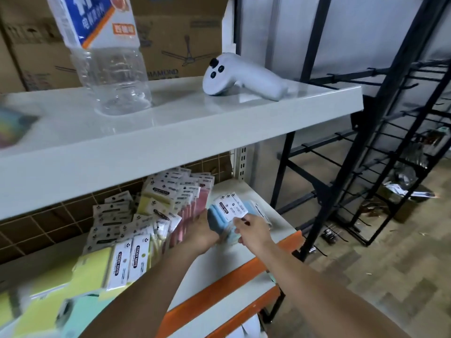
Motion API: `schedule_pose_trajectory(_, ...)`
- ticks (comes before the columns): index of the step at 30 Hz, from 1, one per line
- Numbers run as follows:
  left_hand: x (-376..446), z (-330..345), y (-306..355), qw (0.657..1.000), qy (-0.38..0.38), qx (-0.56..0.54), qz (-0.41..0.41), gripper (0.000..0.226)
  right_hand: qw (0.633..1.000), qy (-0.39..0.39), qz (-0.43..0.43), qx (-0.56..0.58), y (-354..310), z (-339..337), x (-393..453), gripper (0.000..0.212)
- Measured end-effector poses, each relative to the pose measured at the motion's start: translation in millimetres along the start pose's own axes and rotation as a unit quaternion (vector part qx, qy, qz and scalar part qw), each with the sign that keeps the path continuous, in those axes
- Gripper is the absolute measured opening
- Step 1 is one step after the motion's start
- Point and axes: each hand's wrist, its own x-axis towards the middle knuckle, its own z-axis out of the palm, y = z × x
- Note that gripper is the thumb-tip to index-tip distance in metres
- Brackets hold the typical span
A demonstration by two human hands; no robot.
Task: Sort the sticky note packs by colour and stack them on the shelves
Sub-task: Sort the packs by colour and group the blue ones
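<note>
On the lower white shelf (275,215), both my hands hold a bundle of blue sticky note packs (219,219) with white header cards. My left hand (202,230) grips the bundle from its left side. My right hand (253,231) pinches the white cards at the bundle's right. Just left of the bundle stands a row of pink packs (192,211). Yellow packs (156,193) lean behind them, and more yellow packs (97,269) lie at the near left. A pale green pack (90,311) lies at the bottom left, blurred.
The upper shelf (170,123) carries a clear plastic bottle (114,69) and a white handheld controller (234,76). Cardboard boxes (180,40) stand behind them. A black wire display rack (380,152) stands to the right on the tiled floor. The lower shelf has an orange front edge (239,276).
</note>
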Motion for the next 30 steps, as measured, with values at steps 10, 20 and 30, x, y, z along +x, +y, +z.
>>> schedule_pose_trajectory(10,29.5,17.0,-20.2,0.994,0.001,-0.107,-0.038,0.104,1.000,-0.004,-0.021,0.018,-2.5,-2.8,5.8,0.028)
schedule_pose_trajectory(20,-20.2,-10.1,-6.3,0.975,-0.068,-0.212,-0.001,0.046,0.998,-0.002,-0.025,0.058,-15.5,3.2,-3.2,0.022)
schedule_pose_trajectory(30,-55.7,-25.2,-6.5,0.977,-0.009,-0.214,0.005,0.055,0.991,-0.072,-0.001,0.112,-28.8,15.3,-34.2,0.023)
